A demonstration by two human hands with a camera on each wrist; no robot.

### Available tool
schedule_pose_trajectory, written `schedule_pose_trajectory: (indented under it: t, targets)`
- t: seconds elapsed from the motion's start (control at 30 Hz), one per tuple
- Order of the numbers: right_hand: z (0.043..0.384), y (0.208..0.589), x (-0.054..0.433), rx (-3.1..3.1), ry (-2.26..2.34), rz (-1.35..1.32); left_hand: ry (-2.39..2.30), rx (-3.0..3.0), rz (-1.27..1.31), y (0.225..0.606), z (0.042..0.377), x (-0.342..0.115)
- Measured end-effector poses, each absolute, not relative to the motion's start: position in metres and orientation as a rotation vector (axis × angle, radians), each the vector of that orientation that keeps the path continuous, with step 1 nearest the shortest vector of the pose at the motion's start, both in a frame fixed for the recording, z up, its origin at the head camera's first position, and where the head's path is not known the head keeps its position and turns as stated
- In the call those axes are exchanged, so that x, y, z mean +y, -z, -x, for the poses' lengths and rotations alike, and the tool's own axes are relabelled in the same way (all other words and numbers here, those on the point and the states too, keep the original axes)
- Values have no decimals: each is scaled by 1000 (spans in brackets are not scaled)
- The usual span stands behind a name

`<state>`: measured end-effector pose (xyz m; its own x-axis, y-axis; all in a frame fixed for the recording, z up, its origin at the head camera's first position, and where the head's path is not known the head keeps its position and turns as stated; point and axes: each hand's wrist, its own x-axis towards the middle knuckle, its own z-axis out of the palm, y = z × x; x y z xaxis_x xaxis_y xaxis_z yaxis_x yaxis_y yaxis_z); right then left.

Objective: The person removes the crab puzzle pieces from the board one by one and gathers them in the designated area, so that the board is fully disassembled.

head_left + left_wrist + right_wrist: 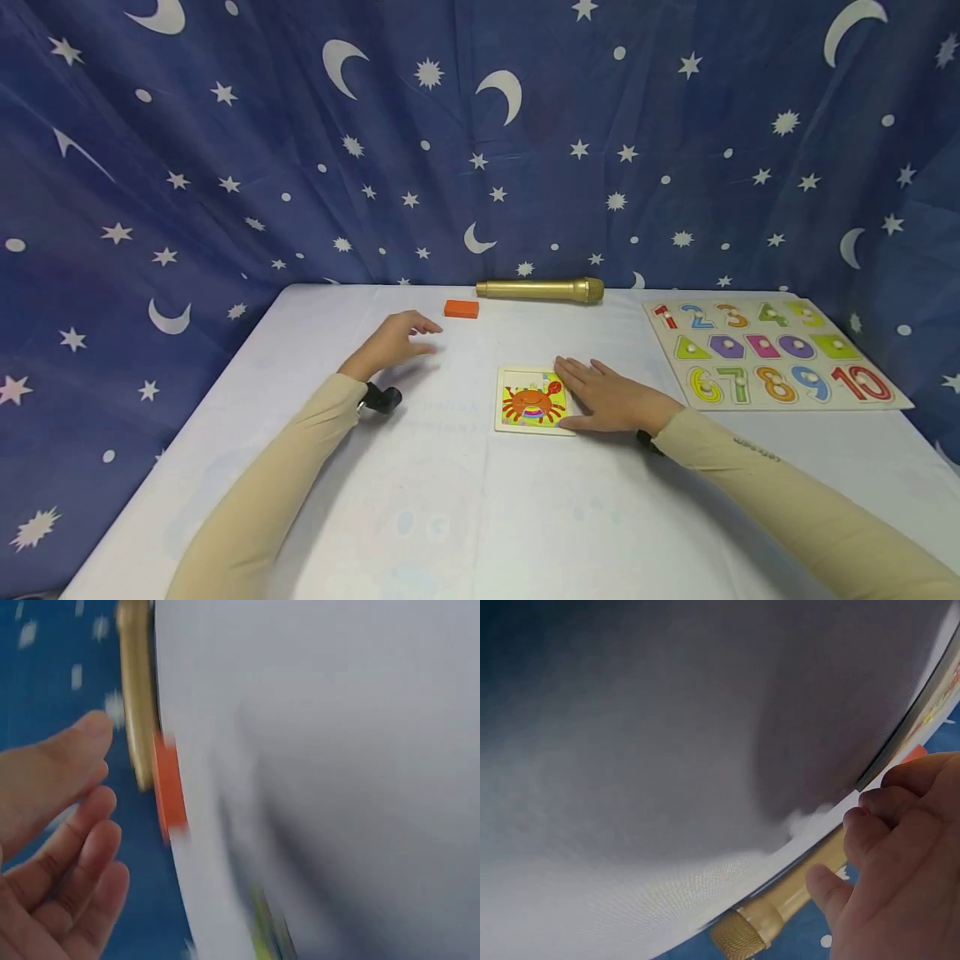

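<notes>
White table (420,517), crab puzzle (531,404) against right fingers (576,372)

gold microphone (536,289): before starry curtain (540,200) | number board (761,362): white tabletop (540,533), right

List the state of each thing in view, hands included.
Crab puzzle: flat, picture up.
Orange block: lying flat, untouched.
Gold microphone: lying on its side, untouched.
Number board: flat, face up.
Left hand: fingers relaxed, holding nothing.
Right hand: touching the crab puzzle's right side.
Backdrop: hanging.
</notes>
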<state>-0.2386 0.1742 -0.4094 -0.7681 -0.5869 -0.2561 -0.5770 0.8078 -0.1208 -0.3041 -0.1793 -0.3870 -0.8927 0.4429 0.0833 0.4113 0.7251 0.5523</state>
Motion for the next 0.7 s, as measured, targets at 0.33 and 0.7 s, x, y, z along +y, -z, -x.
schedule_pose_trajectory:
  t: [0.33,0.7]
  targets:
    - [239,410,177,2735,43,849,-807,2724,-818,389,292,-81]
    - [241,412,178,2716,23,832,-796,2633,-923,402,291,-37]
